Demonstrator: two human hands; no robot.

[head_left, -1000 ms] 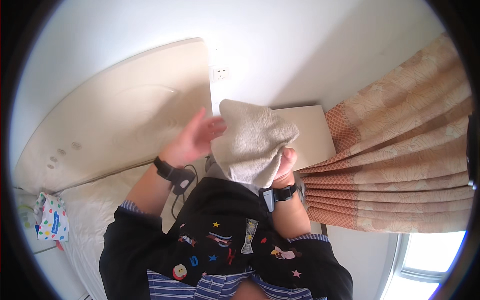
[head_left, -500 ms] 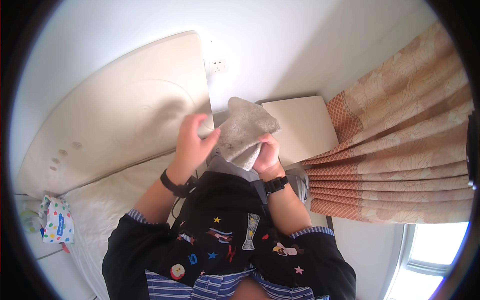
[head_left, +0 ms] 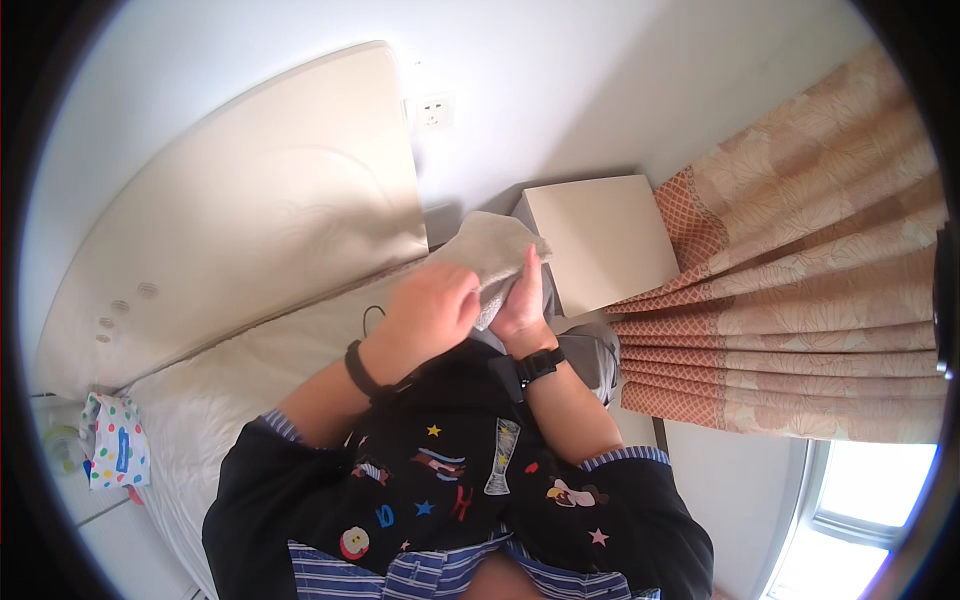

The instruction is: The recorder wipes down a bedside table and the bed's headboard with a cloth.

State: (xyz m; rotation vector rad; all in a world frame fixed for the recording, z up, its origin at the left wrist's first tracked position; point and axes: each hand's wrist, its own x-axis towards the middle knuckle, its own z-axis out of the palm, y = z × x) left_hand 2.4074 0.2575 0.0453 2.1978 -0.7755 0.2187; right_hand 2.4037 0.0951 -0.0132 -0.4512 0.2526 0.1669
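Note:
A grey, soft-looking cloth [head_left: 495,245] is held up in front of me, above my lap. My right hand [head_left: 520,303] grips its right side, with the thumb raised along the edge and the other fingers partly behind the fabric. Against the cloth's lower left side is my left hand [head_left: 435,305], slightly blurred, its fingers curled in. Whatever lies inside those fingers is hidden. Part of the cloth is covered by the left hand.
A cream cabinet [head_left: 600,240] stands beyond my right hand, beside patterned curtains [head_left: 760,330]. To the left are a bed [head_left: 235,375] and its curved headboard [head_left: 250,200]. A dotted soft pack [head_left: 120,442] lies at the far left. A socket [head_left: 433,112] is on the wall.
My left hand has gone from open fingers beside the cloth to curled fingers against it, moving right and toward me. The cloth has tilted and looks flatter.

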